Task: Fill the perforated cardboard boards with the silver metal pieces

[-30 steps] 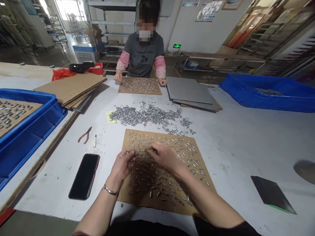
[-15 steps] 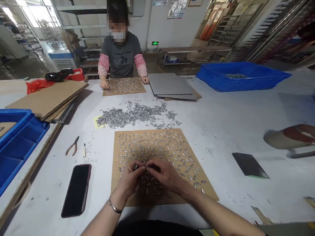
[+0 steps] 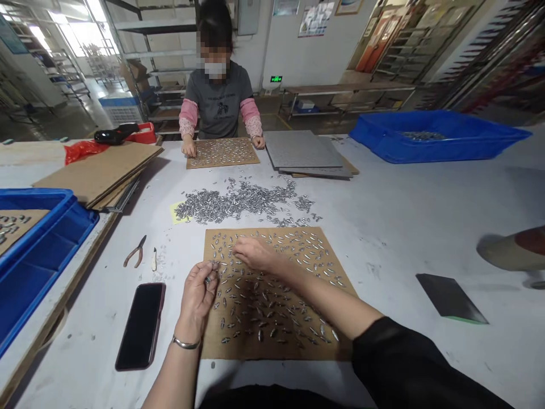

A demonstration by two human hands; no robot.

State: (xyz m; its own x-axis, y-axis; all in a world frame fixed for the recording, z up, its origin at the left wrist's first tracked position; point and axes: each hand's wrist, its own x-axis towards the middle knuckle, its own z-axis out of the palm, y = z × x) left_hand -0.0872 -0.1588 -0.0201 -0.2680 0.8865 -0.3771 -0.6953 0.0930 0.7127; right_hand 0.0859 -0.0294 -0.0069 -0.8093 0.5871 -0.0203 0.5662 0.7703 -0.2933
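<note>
A brown cardboard sheet (image 3: 272, 349) lies before me, covered with small silver metal pieces set apart from each other. My left hand (image 3: 200, 289) is at the sheet's left edge, palm partly up, its fingers curled round some small metal pieces, with thumb and forefinger pinched. Over the upper left part of the sheet, my right hand (image 3: 254, 253) has its fingertips together and low against the board; whatever they hold is hidden. Beyond the sheet lies a heap of loose metal pieces (image 3: 238, 201), partly over a yellow paper (image 3: 174, 213).
Pliers (image 3: 136, 253), a small white-handled tool (image 3: 154, 260) and a phone (image 3: 141, 326) lie at left. A blue bin (image 3: 51, 250) stands far left, another (image 3: 438, 136) back right. Opposite, a person (image 3: 219, 102) works at another board beside grey sheets (image 3: 304, 150).
My hands have come apart. The left moved left to the sheet's edge, and the right went up and away over the sheet. The view has shifted slightly.
</note>
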